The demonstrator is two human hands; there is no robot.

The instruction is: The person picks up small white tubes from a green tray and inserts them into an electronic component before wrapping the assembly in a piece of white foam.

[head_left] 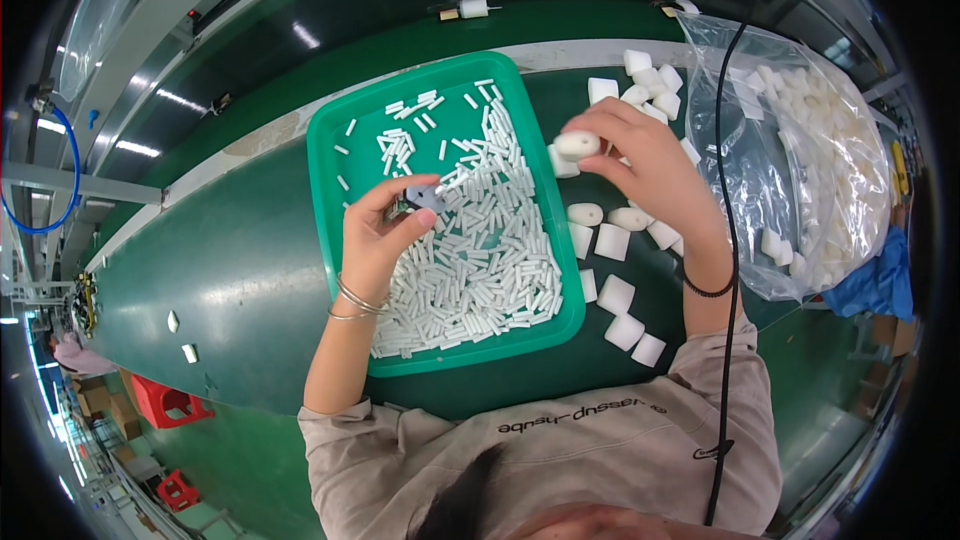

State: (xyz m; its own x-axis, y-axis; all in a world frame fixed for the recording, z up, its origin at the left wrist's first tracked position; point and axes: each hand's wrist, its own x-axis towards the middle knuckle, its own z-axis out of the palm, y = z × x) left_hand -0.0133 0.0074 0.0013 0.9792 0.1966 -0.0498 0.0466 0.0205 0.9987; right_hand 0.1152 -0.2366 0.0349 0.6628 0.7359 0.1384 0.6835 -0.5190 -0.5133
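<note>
Over the middle of a green tray, my left hand pinches a small grey-and-black part with a hole in its face. In the tray lie many short white rods, piled thickest toward the near right. Just off the tray's right edge, my right hand is closed on a white rounded foam piece with a small hole in its end. More white foam blocks are scattered under and around that hand, some with holes showing.
A clear plastic bag of white foam pieces stands at the right. A black cable hangs down across the view beside my right arm. Small objects lie past the table's far edge. Two small pieces rest on the table at left.
</note>
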